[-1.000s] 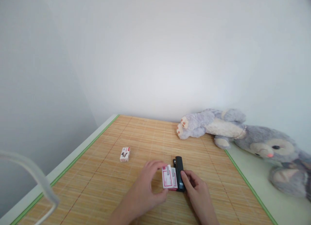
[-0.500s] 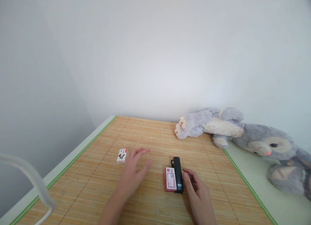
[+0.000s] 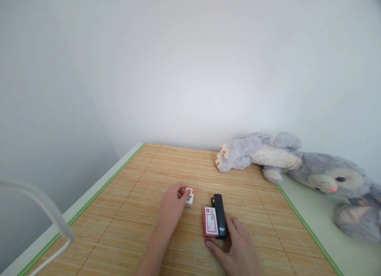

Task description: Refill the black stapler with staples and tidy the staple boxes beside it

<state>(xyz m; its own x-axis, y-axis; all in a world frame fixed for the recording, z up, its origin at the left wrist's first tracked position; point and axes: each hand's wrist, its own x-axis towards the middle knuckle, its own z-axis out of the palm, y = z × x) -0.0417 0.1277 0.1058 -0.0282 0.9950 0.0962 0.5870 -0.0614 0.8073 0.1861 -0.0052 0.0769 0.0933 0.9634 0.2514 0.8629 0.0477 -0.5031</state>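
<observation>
My left hand point(image 3: 174, 202) pinches a small white box point(image 3: 189, 197) with red marks between thumb and fingers, left of the stapler. The black stapler point(image 3: 220, 215) lies lengthwise on the bamboo mat. Against its left side sits a white and pink-red box point(image 3: 211, 222) with a label, covering part of the stapler's base. My right hand point(image 3: 233, 244) is open around their near right corner. Its index finger is at the stapler's right side, and the thumb reaches the near edge of the pink-red box.
A bamboo mat point(image 3: 133, 228) with green edging covers the table. A grey plush toy point(image 3: 276, 157) lies along the wall at the right, partly on the mat. A white curved cable or tube point(image 3: 50, 208) hangs at the lower left.
My left hand has taken hold of the small white box and brought it right, towards the stapler. My right thumb has moved left to the near edge of the pink-red box.
</observation>
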